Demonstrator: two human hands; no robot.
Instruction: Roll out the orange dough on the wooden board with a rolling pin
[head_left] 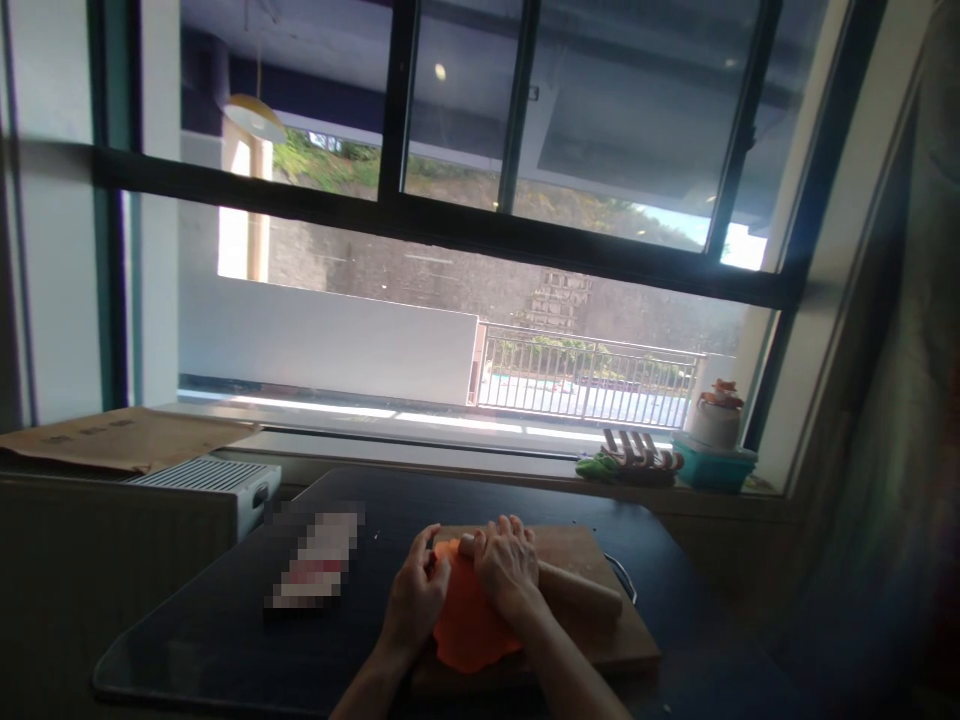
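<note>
A thin orange sheet, dough or modelling clay (472,632), lies on a wooden cutting board (574,545) with its ragged edge towards me. Across the sheet's upper part runs a wooden rolling pin (581,592), its right end resting over the bare board. My right hand (508,565) is closed over the pin near its left end, palm down and fingers curved over the far side. At the sheet's left edge, my left hand (420,588) is bent with thumb and fingers apart; the thumb touches the orange surface. Its fingertips are partly hidden.
The dark table (225,620) carries a blurred-out item (319,560) on the left. A metal handle (622,578) sticks out from the board's right side. On the windowsill stand a striped object (641,455) and a teal container (716,462). Brown paper (127,437) lies over a radiator (251,490).
</note>
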